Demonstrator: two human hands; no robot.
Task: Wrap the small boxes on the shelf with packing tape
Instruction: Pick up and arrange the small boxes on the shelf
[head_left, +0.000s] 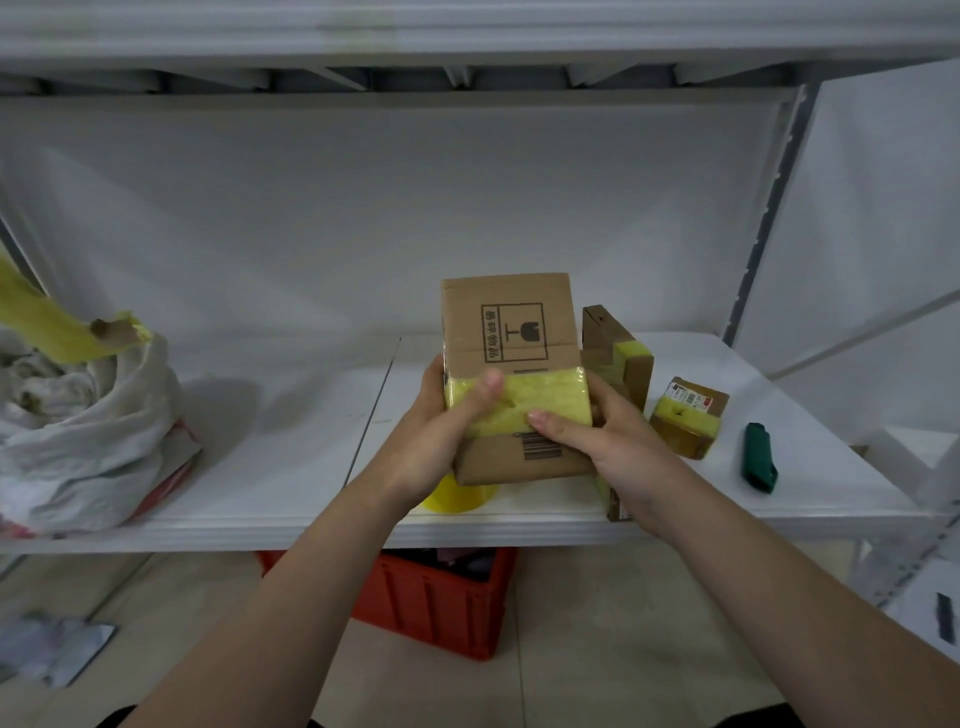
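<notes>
Stockrm/packing area: metal shelving (270, 530) w/ taped boxes (688, 418), red crate (441, 608).

Bare shelf (291, 426) lies open between a white sack (78, 441), left, and the held box (511, 332). A tall box (621, 353), small box (688, 418) and green cutter (758, 457) crowd the right.

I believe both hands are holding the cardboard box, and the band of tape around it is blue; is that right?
Not quite: the head view shows the band of tape is yellow, not blue. The left hand and right hand do both hold the cardboard box.
</notes>
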